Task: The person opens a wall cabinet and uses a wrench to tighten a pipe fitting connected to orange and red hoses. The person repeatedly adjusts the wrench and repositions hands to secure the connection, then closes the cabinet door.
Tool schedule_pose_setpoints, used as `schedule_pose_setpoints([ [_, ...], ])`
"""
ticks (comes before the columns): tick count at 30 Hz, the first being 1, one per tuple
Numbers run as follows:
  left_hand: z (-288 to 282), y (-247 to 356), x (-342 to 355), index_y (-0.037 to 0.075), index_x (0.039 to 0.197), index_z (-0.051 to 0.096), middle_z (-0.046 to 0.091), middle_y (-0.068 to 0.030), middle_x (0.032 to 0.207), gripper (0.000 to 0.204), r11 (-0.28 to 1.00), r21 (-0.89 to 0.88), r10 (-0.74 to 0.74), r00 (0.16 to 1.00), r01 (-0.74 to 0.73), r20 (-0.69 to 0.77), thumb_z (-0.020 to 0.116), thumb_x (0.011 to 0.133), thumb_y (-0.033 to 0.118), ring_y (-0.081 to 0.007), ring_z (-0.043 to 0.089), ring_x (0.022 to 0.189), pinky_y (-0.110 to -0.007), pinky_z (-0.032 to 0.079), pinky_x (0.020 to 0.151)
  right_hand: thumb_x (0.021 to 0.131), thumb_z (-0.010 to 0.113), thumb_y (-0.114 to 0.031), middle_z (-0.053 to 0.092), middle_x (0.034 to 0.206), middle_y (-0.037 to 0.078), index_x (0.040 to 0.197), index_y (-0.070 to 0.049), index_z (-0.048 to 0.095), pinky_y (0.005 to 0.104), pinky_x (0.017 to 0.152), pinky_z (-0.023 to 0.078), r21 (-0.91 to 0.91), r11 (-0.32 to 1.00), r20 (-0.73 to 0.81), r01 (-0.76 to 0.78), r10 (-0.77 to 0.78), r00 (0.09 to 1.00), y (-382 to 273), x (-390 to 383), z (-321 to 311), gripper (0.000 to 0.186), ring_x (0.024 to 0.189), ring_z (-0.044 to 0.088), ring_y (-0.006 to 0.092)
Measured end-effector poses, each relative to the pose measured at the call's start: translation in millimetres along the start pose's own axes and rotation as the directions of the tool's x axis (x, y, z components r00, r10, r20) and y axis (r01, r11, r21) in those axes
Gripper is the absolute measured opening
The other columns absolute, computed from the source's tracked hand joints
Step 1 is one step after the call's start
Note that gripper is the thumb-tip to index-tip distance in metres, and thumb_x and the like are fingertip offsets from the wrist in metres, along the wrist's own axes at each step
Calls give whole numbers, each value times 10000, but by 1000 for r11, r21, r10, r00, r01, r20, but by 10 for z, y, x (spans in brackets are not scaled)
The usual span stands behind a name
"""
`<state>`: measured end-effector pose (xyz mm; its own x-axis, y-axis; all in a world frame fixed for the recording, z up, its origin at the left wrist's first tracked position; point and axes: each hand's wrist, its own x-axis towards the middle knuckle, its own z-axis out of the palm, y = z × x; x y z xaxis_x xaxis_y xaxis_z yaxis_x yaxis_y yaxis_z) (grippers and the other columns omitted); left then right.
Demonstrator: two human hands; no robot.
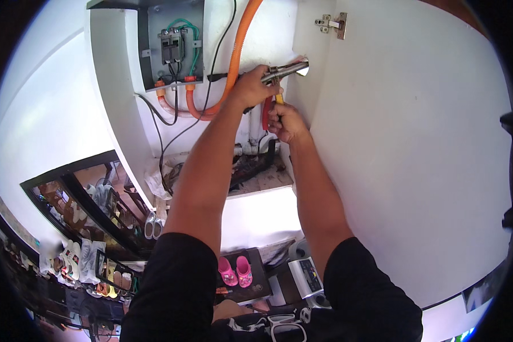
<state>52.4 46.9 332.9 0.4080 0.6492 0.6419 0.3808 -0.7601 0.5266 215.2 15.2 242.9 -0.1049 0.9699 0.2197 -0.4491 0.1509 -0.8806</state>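
Inside a white wall cabinet, my left hand is closed around a shiny metal pipe. The pipe's far end points at a rough hole in the cabinet's right side wall. Just below, my right hand grips pliers by their handles, one red and one yellow. The jaws of the pliers are up by the pipe, partly hidden by my left fingers, so I cannot tell how they sit on it. A black piece sticks out to the left behind my left hand.
An open breaker box with green and black wires hangs at upper left. An orange corrugated conduit curves down behind my left arm. The white door stands open at right. Pink clogs and a shoe rack are below.
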Motion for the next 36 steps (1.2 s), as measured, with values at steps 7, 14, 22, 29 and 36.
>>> schedule_pose_setpoints([
  [7,51,-118,1,48,1479,464,703,-198,1197,809,998,-45,47,996,-50,-70,844,812,304,-323,689,1110,-398,534,981,886,664,-67,570,750,-8,1136,-78,598,323,605,512,109,934,-302,342,-296,906,221,-335,382,259,579,523,117],
  [14,58,-194,-14,108,1491,439,687,-198,1236,698,998,14,68,997,-68,-48,750,867,123,-321,682,1118,-408,532,983,914,729,-155,719,1089,187,1408,14,546,416,750,607,-750,317,12,581,-871,491,16,-581,787,553,886,727,291],
  [22,113,-129,-32,39,1270,485,694,-246,1128,498,999,-4,44,981,-45,-187,757,861,121,-418,679,1083,-466,544,932,942,649,-545,749,999,252,1119,-26,746,506,922,550,-959,-278,222,55,-616,756,-1341,318,1249,556,996,722,423],
  [29,53,-153,-42,53,1179,490,698,-230,1080,403,1000,-22,13,990,-16,-141,737,864,103,-393,688,1067,-454,531,926,918,642,-586,702,1283,226,1219,-7,724,463,1020,539,-970,-183,-46,-157,-500,865,-1449,872,1163,658,1204,676,371],
  [36,99,-220,0,65,1205,507,702,-214,1144,412,996,-47,69,980,-79,-185,743,875,133,-370,681,1128,-465,521,957,934,608,-562,745,1024,227,1044,-5,745,492,910,540,-962,-229,270,150,-700,661,-1280,506,1184,583,975,711,407],
])
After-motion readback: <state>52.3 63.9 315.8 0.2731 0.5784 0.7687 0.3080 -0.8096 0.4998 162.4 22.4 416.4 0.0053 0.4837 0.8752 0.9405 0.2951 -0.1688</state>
